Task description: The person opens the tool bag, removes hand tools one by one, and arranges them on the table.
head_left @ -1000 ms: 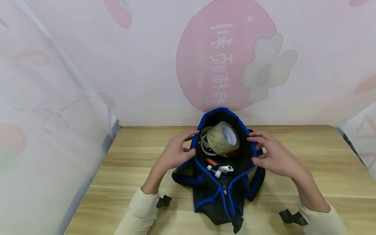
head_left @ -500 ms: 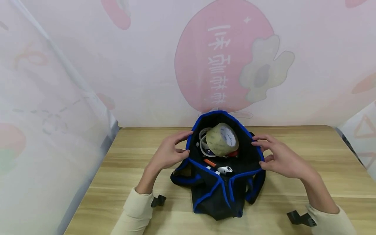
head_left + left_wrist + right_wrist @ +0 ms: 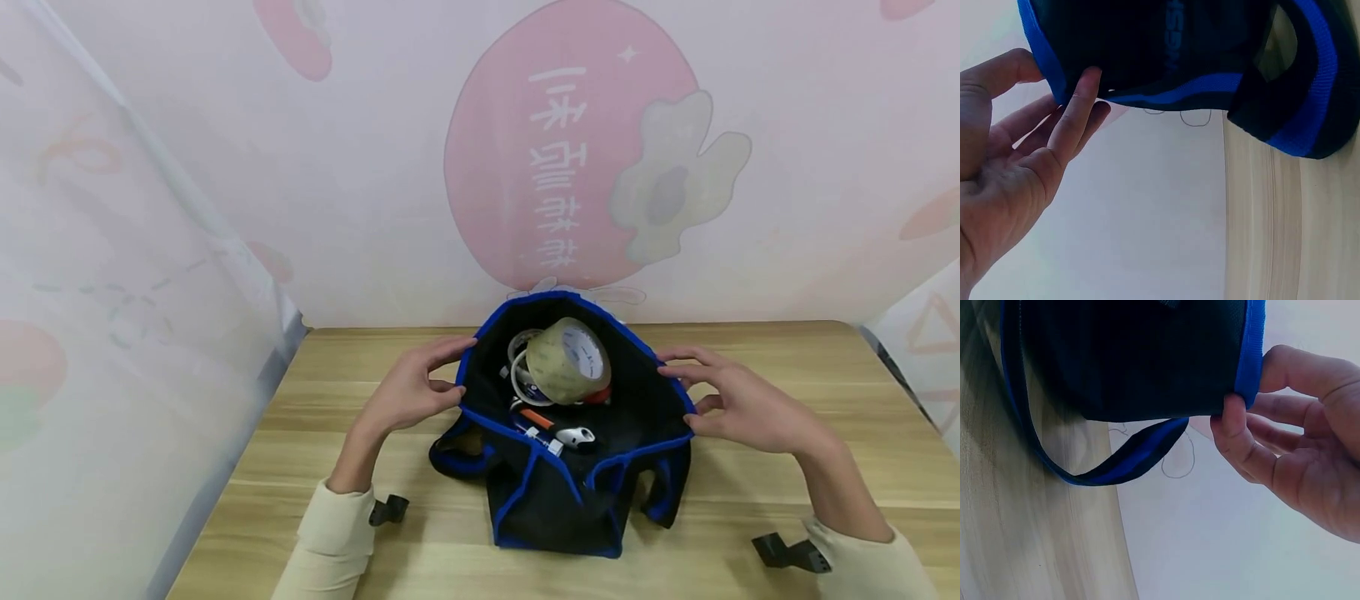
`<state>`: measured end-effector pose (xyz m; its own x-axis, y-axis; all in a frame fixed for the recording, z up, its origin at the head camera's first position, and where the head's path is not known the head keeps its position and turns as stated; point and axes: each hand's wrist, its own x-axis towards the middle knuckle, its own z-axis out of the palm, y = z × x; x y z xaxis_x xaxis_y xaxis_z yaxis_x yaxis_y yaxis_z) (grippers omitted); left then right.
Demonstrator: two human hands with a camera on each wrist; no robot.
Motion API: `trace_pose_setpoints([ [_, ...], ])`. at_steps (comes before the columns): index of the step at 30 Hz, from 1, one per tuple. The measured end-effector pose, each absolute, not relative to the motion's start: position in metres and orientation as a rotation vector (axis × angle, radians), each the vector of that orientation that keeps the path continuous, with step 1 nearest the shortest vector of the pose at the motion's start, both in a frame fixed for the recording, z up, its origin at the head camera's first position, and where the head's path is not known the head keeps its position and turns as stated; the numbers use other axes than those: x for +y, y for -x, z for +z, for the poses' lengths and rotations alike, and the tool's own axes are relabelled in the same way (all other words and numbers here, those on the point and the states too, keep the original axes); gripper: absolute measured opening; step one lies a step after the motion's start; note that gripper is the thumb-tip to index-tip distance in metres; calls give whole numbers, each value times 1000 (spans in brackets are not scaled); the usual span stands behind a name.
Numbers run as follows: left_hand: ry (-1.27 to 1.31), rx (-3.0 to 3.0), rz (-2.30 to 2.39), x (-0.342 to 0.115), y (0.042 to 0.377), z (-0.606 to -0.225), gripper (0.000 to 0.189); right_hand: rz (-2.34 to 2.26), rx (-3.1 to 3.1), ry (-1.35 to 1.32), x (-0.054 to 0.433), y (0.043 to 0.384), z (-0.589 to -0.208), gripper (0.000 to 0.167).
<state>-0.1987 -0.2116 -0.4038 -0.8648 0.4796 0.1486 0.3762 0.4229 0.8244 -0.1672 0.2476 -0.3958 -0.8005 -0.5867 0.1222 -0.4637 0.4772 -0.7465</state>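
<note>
Head view: bag point(image 3: 557, 518) in grasp of left fingers point(image 3: 450, 346) and right fingers point(image 3: 690, 356), indistinct red object point(image 3: 599, 397) behind tape point(image 3: 551, 368).

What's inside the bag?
The bag shows a tape roll, a white ring partly behind it, an orange tool, a small blue-and-white item and something red. The roll covers part of the red thing; whatever lies underneath cannot be seen.

A pale, pink-printed backdrop point(image 3: 360, 183) rises behind the wood-grain table point(image 3: 285, 417).
</note>
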Motion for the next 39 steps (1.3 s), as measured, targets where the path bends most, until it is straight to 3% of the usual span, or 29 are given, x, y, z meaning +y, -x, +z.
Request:
trace_pose_setpoints([
  [16,-907,2574,1452,-182,191,-408,67,-1458,2496,783,216,159,-386,64],
  [39,-869,2597,1443,-180,188,-411,63,-1288,2813,802,179,176,-373,57],
])
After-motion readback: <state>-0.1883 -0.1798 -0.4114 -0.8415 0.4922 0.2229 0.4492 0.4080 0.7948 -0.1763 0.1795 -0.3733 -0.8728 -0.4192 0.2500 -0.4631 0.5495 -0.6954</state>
